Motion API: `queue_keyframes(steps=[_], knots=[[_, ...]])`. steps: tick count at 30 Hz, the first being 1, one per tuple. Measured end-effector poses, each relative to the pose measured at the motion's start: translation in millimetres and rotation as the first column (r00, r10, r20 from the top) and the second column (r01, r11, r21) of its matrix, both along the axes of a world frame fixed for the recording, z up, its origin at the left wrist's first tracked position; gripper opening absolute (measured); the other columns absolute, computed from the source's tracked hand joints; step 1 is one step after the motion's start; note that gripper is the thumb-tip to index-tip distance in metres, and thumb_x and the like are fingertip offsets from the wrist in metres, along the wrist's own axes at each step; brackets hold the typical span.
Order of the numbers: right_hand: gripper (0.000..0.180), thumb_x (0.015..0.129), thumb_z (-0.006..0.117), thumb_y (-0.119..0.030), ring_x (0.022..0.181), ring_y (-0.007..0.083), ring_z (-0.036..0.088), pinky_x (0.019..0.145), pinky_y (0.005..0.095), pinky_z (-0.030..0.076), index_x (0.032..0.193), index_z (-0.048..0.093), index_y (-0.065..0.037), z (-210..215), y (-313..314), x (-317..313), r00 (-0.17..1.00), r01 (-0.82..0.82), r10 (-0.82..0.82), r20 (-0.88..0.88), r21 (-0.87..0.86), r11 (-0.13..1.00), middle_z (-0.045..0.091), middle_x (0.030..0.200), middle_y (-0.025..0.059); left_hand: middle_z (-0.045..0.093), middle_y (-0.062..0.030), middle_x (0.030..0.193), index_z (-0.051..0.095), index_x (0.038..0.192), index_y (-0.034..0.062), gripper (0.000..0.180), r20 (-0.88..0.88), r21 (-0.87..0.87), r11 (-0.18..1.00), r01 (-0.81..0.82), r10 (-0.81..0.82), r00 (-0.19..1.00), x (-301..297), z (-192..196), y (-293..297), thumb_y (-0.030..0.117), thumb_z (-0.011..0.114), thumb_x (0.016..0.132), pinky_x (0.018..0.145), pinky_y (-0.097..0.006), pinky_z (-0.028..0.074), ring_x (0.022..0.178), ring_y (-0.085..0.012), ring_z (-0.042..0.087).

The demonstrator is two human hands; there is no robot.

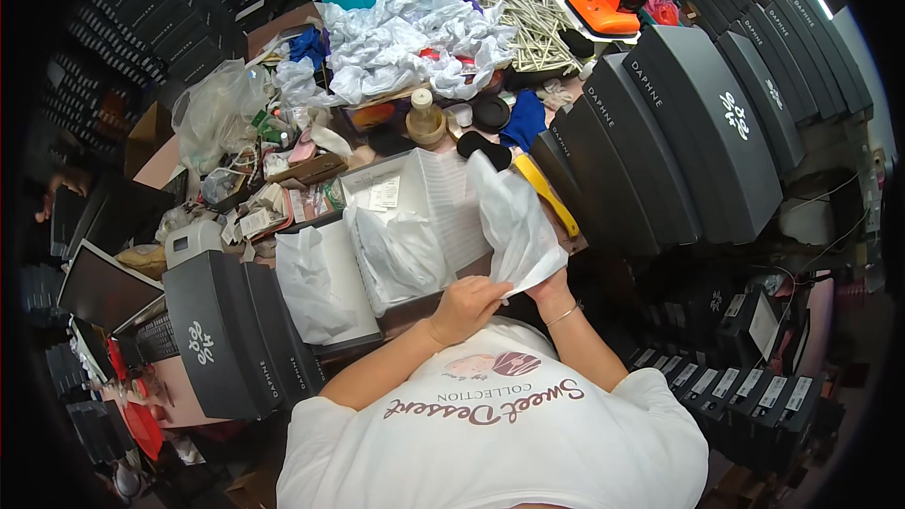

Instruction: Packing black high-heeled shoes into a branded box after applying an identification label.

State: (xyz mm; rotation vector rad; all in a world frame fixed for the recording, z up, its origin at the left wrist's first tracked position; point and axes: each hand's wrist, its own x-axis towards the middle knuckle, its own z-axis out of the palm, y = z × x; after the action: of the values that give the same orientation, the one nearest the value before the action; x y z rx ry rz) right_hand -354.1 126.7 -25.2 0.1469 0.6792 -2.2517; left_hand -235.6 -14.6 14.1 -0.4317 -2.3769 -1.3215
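A white tissue-paper wrap [516,221] stands raised in front of my chest; whether anything is inside is hidden. My left hand [471,306] pinches its lower edge between thumb and fingers. Beneath the lower right corner, my right hand [550,290] grips the same paper, its fingers partly covered. Just left of the wrap lies an open shoe box [377,174] with white lining and a crumpled tissue bundle [405,250] in it. Farther left, a second tissue bundle [309,283] rests in a white box part [351,306].
Dark shoe boxes [660,132] stand in a row on the right, others [212,330] at the left. Behind are a heap of crumpled tissue [415,38], a pile of thin sticks [537,28], an orange tape dispenser [608,5], a jar [424,118] and a yellow-handled tool [547,193].
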Motion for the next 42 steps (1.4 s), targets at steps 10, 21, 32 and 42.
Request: queue_keyframes(steps=[10,21,32,42], knots=[[0.040,0.091,0.048,-0.028,0.112,0.0310,0.052,0.096,0.0427,0.042,0.124,0.051,-0.007,-33,-27,-21,0.686,0.390,0.314,-0.657,0.696,0.604,0.056,0.120,0.0164,0.057,-0.0079,0.076,0.061,0.105,0.0061,0.033,0.093,-0.153,0.914,0.377,-0.366,0.926,-14,-2,14,0.007,0.067,0.072,0.061,-0.037,0.046,0.067,-0.0261,0.057],[0.034,0.087,0.049,-0.019,0.098,0.0401,0.057,0.084,0.0449,0.044,0.113,0.057,0.003,-12,28,-24,-0.421,0.383,0.904,-0.080,0.887,0.257,0.059,0.112,0.0247,0.056,-0.0034,0.067,0.061,0.084,0.0046,0.051,0.960,0.277,0.352,-0.894,-0.152,0.237,136,-94,-72,0.054,0.049,0.091,0.051,-0.025,0.042,0.053,-0.0115,0.049],[0.056,0.079,0.067,-0.039,0.089,0.0433,0.059,0.081,0.0457,0.047,0.106,0.054,0.009,-123,-166,36,-0.171,0.209,0.922,-0.347,0.902,0.378,0.061,0.093,0.0296,0.053,-0.0080,0.062,0.059,0.077,0.0009,0.035,0.734,-0.026,0.391,-0.920,0.632,0.248,130,-126,-72,0.033,0.052,0.092,0.052,-0.036,0.042,0.053,-0.0253,0.053],[0.039,0.083,0.063,-0.029,0.092,0.0425,0.060,0.082,0.0449,0.047,0.101,0.061,0.006,-138,-149,28,0.000,-0.056,0.930,-0.367,0.929,0.367,0.062,0.096,0.0303,0.047,-0.0206,0.128,0.046,0.129,0.0016,0.049,0.405,0.359,0.378,-0.853,0.761,0.508,87,-80,-60,0.006,0.060,0.083,0.091,-0.033,0.045,0.113,-0.0307,0.052]])
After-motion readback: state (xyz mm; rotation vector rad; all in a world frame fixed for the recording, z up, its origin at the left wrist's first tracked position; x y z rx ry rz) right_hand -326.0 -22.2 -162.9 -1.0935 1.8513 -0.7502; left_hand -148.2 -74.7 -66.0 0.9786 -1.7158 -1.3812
